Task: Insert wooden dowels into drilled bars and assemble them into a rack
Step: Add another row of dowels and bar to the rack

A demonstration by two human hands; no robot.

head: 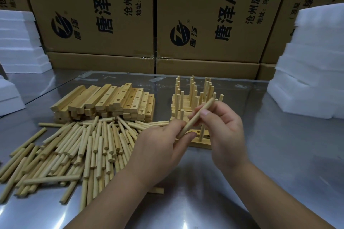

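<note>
Pale wood: one dowel (193, 120), held aslant just right of the frame's centre, upper end toward the upper right, lower end toward the lower left. Gripped by both hands at once. Left hand (162, 148), entering from the bottom edge, back to the camera, fingers curled round the lower end, thumb laid along it. Right hand (225, 132), entering from the lower right, pinching the upper half between thumb and forefinger, other fingers curled loosely behind. Upper tip clear of the right hand.

Directly under the hands, flat on the table (279, 163): a bar (202, 145), partly hidden by the left hand, with one peg (201, 135) upright in it and an open hole beside that. Just behind, toward the upper middle: a stack of pegged bars (183, 103), many pegs pointing up. Left of that stack and apart from it: a bar pile (115, 98), drilled holes showing on the top faces. In front of the pile, across the lower left: loose dowels (83, 150), heaped mostly lengthwise toward the camera, a few crosswise. Under the left wrist: a short wooden piece (158, 190), mostly hidden.

Shiny metal, reflective, the table. Along the back, across the top of the frame: brown cartons (93, 15) printed in black. White foam (312, 61) stacked at the right edge, more at the upper left.
</note>
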